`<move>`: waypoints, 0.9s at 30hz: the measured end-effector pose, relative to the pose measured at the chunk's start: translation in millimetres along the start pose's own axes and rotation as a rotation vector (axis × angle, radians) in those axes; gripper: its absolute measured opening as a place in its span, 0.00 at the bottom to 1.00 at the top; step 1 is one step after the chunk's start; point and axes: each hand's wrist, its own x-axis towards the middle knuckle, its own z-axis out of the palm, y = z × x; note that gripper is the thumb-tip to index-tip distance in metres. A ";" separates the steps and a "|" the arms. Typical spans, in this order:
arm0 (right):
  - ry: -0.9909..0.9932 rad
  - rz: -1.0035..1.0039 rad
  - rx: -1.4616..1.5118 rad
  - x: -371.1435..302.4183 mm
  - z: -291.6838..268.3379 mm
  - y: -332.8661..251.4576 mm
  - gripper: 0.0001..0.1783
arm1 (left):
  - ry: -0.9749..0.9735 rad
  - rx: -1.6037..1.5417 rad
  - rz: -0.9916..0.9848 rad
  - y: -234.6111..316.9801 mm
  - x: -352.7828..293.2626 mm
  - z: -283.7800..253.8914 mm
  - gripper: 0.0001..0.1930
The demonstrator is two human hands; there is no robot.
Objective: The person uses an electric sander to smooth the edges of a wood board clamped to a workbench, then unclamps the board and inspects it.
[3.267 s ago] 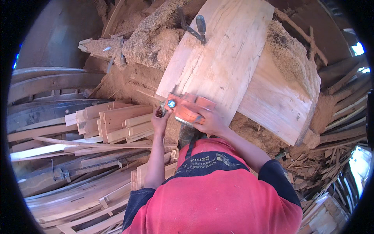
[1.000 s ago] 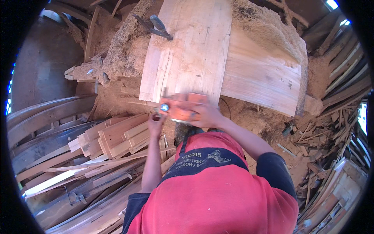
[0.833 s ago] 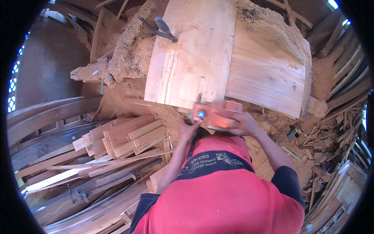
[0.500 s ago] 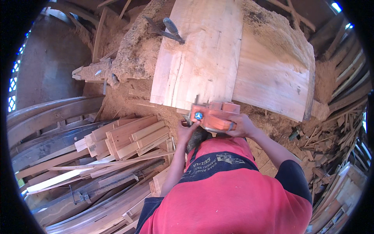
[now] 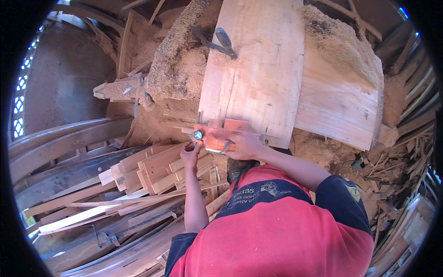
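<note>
An orange electric hand planer (image 5: 213,142) with a blue-and-white round knob sits at the near edge of a wide pale board (image 5: 258,78). My right hand (image 5: 248,146) is wrapped round the planer's rear handle. The thumb and fingers of my left hand (image 5: 190,153) close on its front end, just below the knob. A narrow wood strip (image 5: 271,140) runs beneath the tool and sticks out on both sides. How the planer's underside meets the strip is hidden.
A clamp (image 5: 224,39) with a dark grip stands on the board's far left. A second board (image 5: 339,108), partly under sawdust, lies to the right. Cut wood blocks (image 5: 152,171) and long planks are stacked at left. Offcuts (image 5: 376,168) litter the right.
The planer, with both hands on it, has moved left along the board's near edge. The strip beneath now shows to its right. The whole view has shifted a little.
</note>
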 end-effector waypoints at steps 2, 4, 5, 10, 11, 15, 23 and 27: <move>-0.090 0.031 0.020 22.1 15.3 -4.0 0.33 | 0.036 0.001 0.011 -1.5 20.2 -18.6 0.36; -0.132 0.067 0.035 47.0 30.4 -15.5 0.33 | 0.060 -0.037 0.021 -4.0 41.7 -40.6 0.39; -0.176 0.104 0.048 59.4 36.3 -21.3 0.33 | 0.083 -0.075 0.030 -3.1 51.2 -50.4 0.41; -0.251 0.136 -0.008 73.3 43.1 -22.7 0.34 | 0.123 -0.089 0.045 7.7 62.3 -58.9 0.39; -0.193 0.085 0.014 65.9 37.5 -18.8 0.34 | 0.113 -0.070 0.013 9.8 58.1 -52.7 0.38; -0.172 0.068 0.028 4.2 5.8 5.0 0.37 | -0.062 -0.030 0.038 -8.1 13.6 -12.1 0.30; -0.010 0.122 -0.079 -184.2 -135.6 50.3 0.38 | -0.294 0.225 0.076 9.9 -156.0 148.4 0.40; -0.023 0.175 -0.084 -224.1 -152.1 77.0 0.29 | -0.336 0.243 0.129 15.8 -185.6 178.0 0.43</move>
